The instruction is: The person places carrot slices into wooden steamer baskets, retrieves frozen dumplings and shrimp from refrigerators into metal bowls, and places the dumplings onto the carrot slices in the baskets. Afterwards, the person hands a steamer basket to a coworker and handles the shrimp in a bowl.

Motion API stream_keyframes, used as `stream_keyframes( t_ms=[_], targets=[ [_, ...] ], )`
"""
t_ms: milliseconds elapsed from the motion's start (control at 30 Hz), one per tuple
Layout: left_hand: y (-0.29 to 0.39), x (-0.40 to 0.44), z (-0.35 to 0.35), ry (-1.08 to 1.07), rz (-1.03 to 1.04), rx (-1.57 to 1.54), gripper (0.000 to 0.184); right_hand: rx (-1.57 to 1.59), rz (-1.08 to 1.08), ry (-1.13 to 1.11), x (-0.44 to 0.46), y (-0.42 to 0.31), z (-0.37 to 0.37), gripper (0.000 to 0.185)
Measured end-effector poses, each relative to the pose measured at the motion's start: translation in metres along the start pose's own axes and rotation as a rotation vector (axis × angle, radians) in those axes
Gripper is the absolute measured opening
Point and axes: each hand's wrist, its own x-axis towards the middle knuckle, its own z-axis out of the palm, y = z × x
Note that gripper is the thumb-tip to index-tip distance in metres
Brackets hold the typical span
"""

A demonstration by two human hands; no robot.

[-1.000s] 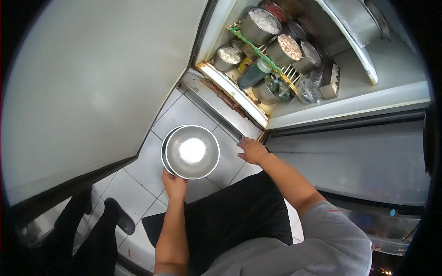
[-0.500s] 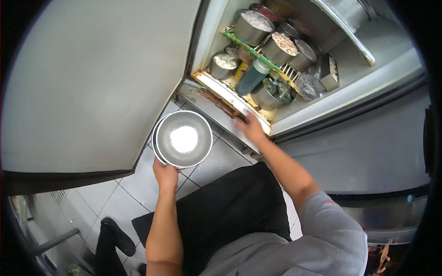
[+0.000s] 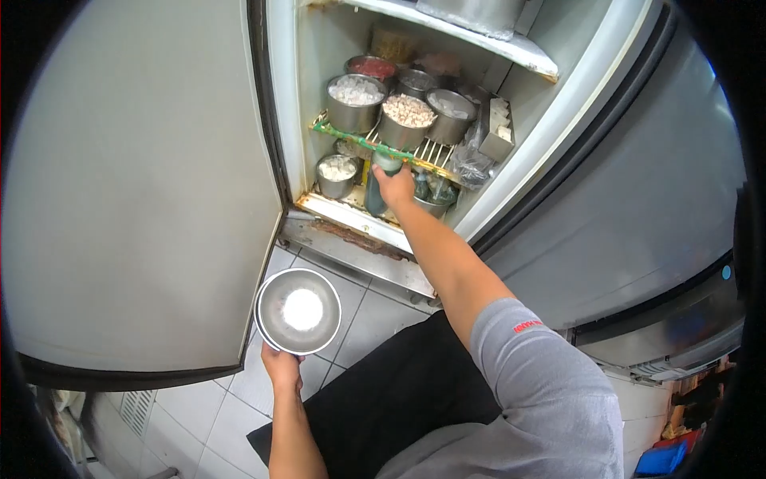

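My left hand (image 3: pixel 281 369) grips the rim of a shiny steel mixing bowl (image 3: pixel 300 311), with what looks like a second bowl nested under it, above the floor tiles. My right hand (image 3: pixel 395 188) is inside the open fridge, on the lower level. Its thumb and fingers are around the upper part of a dark green bottle (image 3: pixel 373 199) with a pale top. Part of the bottle is hidden behind the hand. To its left stands a small steel pot (image 3: pixel 337 177) of white pieces. On its right, a steel pot (image 3: pixel 432 207) with bagged greens is partly covered by my wrist.
Above the bottle, a wire rack (image 3: pixel 431 153) with green-wrapped edging carries several steel pots, one with chopped pale pieces (image 3: pixel 408 112). A rectangular metal tin (image 3: pixel 499 132) and clear plastic bag (image 3: pixel 472 166) are at its right. The open fridge door (image 3: pixel 144 184) stands on my left.
My right hand has moved forward from the fridge's front sill to the bottle and taken hold of it. The view has shifted, and the bowl appears lower, still in my left hand.
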Motion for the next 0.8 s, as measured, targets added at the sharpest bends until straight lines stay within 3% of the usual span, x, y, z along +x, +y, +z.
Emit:
stream_keyframes(
  t_ms=[67, 200, 267, 333, 400, 567, 633, 667, 733, 800],
  targets=[
    [0.002, -0.001, 0.004, 0.013, -0.048, 0.002, 0.028, -0.057, -0.143, -0.013, -0.008, 0.012, -0.006, 0.083],
    [0.004, 0.001, 0.008, 0.021, -0.080, -0.020, 0.027, -0.057, -0.199, -0.241, -0.022, 0.063, -0.011, 0.072],
    [-0.008, 0.006, 0.005, 0.002, -0.080, -0.013, 0.027, -0.163, -0.248, -0.240, -0.059, 0.063, -0.030, 0.080],
    [-0.009, 0.003, 0.004, -0.013, -0.055, 0.017, 0.026, -0.236, -0.363, -0.407, -0.076, 0.082, -0.045, 0.079],
    [-0.014, -0.005, 0.002, -0.062, 0.011, 0.002, 0.027, -0.263, -0.411, -0.581, -0.092, 0.062, -0.082, 0.078],
    [0.016, -0.086, -0.009, -0.009, -0.025, -0.021, 0.033, -0.226, -0.546, -0.603, -0.083, -0.060, -0.195, 0.069],
    [0.027, -0.122, -0.027, 0.015, 0.048, 0.019, 0.034, -0.204, -0.516, -0.598, -0.081, -0.085, -0.228, 0.068],
    [0.053, -0.147, -0.028, 0.018, -0.011, 0.017, 0.034, -0.183, -0.494, -0.591, -0.085, -0.094, -0.243, 0.067],
    [0.079, -0.183, -0.037, 0.064, -0.024, -0.006, 0.035, -0.325, -0.323, -0.665, -0.114, -0.101, -0.272, 0.064],
    [0.129, -0.223, -0.039, 0.073, -0.082, -0.086, 0.036, -0.449, -0.301, -0.917, -0.154, -0.087, -0.282, 0.063]
  ],
)
